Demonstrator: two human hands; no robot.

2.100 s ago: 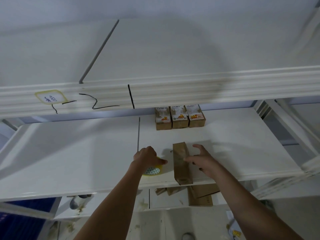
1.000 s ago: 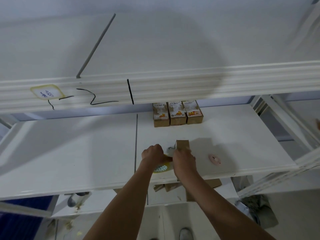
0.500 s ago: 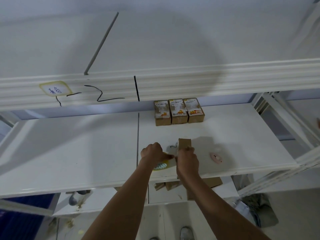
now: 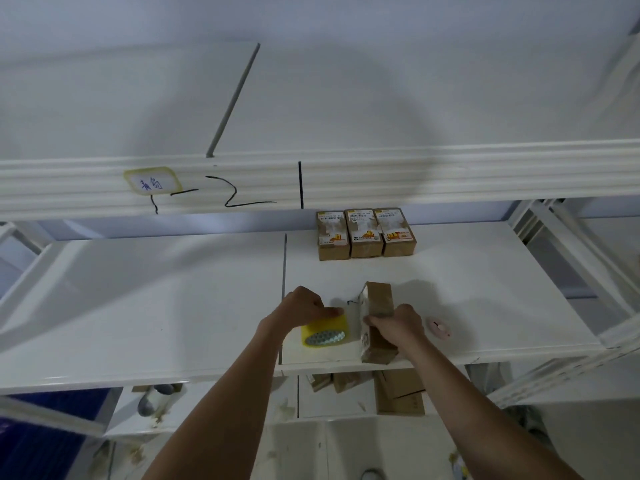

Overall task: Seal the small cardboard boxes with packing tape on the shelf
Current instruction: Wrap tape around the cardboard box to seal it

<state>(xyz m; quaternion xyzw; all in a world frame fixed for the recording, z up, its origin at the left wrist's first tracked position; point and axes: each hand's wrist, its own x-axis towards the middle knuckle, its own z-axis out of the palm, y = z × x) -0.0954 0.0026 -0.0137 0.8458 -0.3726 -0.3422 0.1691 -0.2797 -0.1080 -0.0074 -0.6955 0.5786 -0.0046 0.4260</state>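
Compared with half a second before, the left hand (image 4: 304, 308) had drawn a little further left from the box, so a wider gap of white shelf (image 4: 138, 306) showed between the tape roll (image 4: 325, 331) and the box; the right hand had stayed on the box.

The left hand was curled over the top of the yellow tape roll, thumb stretched toward the right, gripping it as it sat on the shelf near the front edge. Whether a strip of tape ran from roll to box could not be told, though the box's left face looked glossy and pale.

Just right of the roll, the small cardboard box (image 4: 377, 299) lay lengthwise, its near end at the shelf's front edge. The right hand (image 4: 398, 327) gripped it from above, fingers curled over its left side. It was plain brown and narrow.

Near the right hand lay a small pink disc (image 4: 438, 328). At the back of the shelf stood three labelled boxes (image 4: 365, 233), touching side by side.
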